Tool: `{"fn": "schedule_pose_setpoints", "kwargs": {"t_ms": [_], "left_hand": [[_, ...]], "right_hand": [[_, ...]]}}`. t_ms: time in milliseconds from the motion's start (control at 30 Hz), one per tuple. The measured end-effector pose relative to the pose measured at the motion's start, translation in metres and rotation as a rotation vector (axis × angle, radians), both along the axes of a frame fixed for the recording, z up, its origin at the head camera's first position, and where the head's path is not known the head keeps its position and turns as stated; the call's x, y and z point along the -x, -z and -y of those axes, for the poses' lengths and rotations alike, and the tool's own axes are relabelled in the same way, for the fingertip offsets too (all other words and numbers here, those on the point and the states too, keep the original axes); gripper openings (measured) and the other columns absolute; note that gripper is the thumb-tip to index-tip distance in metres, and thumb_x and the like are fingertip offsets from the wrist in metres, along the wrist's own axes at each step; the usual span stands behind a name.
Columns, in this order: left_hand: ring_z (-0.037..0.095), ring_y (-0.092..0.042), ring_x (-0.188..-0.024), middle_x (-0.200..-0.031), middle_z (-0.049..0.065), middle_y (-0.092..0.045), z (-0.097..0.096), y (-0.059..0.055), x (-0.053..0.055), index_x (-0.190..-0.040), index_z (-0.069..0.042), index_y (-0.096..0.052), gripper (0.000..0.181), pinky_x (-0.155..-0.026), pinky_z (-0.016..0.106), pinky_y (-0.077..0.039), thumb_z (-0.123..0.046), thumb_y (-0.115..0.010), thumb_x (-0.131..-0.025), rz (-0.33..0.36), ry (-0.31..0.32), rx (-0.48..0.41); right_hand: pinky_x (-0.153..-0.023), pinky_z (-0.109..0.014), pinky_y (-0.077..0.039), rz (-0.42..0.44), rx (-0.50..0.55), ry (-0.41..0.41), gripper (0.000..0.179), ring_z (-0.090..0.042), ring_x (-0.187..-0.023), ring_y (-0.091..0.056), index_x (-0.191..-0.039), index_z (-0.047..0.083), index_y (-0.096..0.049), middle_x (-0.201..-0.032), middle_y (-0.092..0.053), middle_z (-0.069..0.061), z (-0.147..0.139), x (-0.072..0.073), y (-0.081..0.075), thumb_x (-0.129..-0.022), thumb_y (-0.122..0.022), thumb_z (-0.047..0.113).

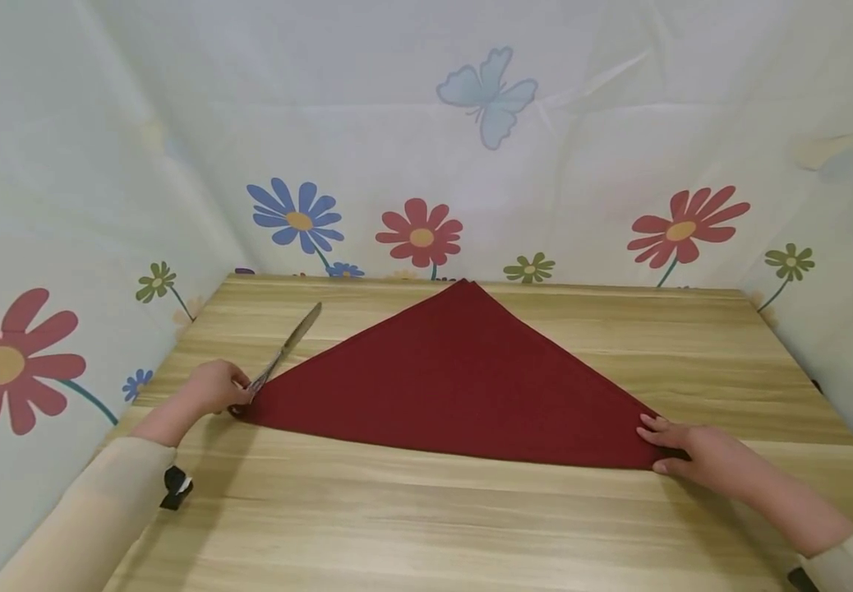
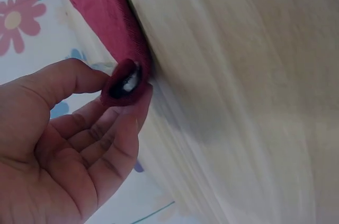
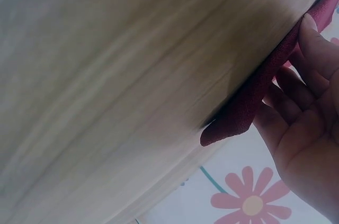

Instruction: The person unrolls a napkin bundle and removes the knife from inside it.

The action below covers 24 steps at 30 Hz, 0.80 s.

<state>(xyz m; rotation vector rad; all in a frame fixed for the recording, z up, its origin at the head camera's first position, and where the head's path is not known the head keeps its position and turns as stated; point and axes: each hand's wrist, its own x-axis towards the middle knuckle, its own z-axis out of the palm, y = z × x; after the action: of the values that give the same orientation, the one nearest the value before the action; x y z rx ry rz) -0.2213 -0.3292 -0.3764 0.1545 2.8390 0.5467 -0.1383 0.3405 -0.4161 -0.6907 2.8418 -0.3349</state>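
A dark red cloth (image 1: 456, 386), folded into a triangle, lies on the wooden table with its peak at the far edge. At its left corner my left hand (image 1: 215, 388) pinches the cloth between thumb and fingers. The left wrist view shows that corner rolled around a dark hollow (image 2: 127, 83) with a shiny whitish spot inside; what it is, I cannot tell. A long metal blade (image 1: 297, 333), of scissors or a knife, points away from the left fingers, its handle end mostly hidden. My right hand (image 1: 700, 456) holds the right corner, thumb (image 3: 311, 25) on the near edge and fingers towards the far edge.
The wood-grain table (image 1: 426, 526) extends in front of and around the cloth. A white curtain (image 1: 367, 148) printed with flowers and a butterfly stands behind it and along both sides.
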Motion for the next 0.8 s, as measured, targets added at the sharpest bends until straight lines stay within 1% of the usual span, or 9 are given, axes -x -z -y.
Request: {"fn": "schedule_pose_setpoints", "kwargs": {"t_ms": [100,300,467,600,667,800], "left_hand": [[0.009,-0.054,-0.053,-0.069,0.006,-0.069,0.005,0.002,0.000,-0.098,0.014,-0.069,0.027,-0.051,0.025,-0.050,-0.009,-0.068,-0.085,0.026,-0.016,-0.037],[0.011,-0.055,-0.056,-0.070,0.004,-0.069,0.014,0.005,0.002,-0.100,0.015,-0.070,0.027,-0.052,0.028,-0.051,-0.010,-0.070,-0.089,0.028,-0.013,-0.063],[0.010,-0.053,-0.057,-0.069,0.001,-0.066,0.019,0.005,0.003,-0.102,0.014,-0.070,0.027,-0.054,0.028,-0.051,-0.011,-0.063,-0.093,0.053,0.001,-0.080],[0.010,-0.052,-0.060,-0.067,-0.001,-0.059,0.023,0.003,0.006,-0.106,0.015,-0.069,0.032,-0.057,0.028,-0.053,-0.014,-0.057,-0.098,0.104,-0.002,-0.077],[0.010,-0.053,-0.064,-0.070,-0.001,-0.061,0.025,0.002,0.007,-0.110,0.015,-0.068,0.033,-0.059,0.029,-0.054,-0.014,-0.057,-0.098,0.143,-0.009,-0.091],[0.010,-0.056,-0.075,-0.084,0.002,-0.068,0.033,-0.001,0.009,-0.121,0.015,-0.065,0.037,-0.066,0.029,-0.055,-0.014,-0.057,-0.100,0.223,-0.010,-0.123]], "right_hand": [[-0.091,-0.040,-0.059,0.005,0.000,0.002,0.052,-0.047,-0.125,-0.063,-0.132,0.001,-0.069,-0.142,-0.061,-0.026,0.000,0.000,0.000,-0.086,-0.078,0.025],[-0.091,-0.041,-0.058,-0.002,0.004,0.006,0.052,-0.047,-0.124,-0.063,-0.131,0.001,-0.069,-0.143,-0.060,-0.026,0.000,-0.001,0.000,-0.086,-0.078,0.026],[-0.091,-0.040,-0.059,-0.018,0.007,-0.002,0.051,-0.046,-0.123,-0.064,-0.131,0.001,-0.069,-0.141,-0.062,-0.026,0.001,-0.001,0.000,-0.086,-0.078,0.025],[-0.091,-0.040,-0.059,-0.015,0.005,-0.001,0.051,-0.046,-0.123,-0.064,-0.131,0.001,-0.069,-0.141,-0.062,-0.025,0.000,-0.001,0.000,-0.086,-0.078,0.025],[-0.091,-0.040,-0.059,-0.014,0.007,-0.002,0.051,-0.046,-0.123,-0.064,-0.131,0.001,-0.069,-0.141,-0.062,-0.026,0.000,-0.001,0.000,-0.086,-0.078,0.025],[-0.091,-0.039,-0.059,-0.019,0.013,-0.007,0.051,-0.046,-0.123,-0.064,-0.131,0.001,-0.069,-0.141,-0.062,-0.025,0.000,-0.001,0.001,-0.087,-0.078,0.025]]}}
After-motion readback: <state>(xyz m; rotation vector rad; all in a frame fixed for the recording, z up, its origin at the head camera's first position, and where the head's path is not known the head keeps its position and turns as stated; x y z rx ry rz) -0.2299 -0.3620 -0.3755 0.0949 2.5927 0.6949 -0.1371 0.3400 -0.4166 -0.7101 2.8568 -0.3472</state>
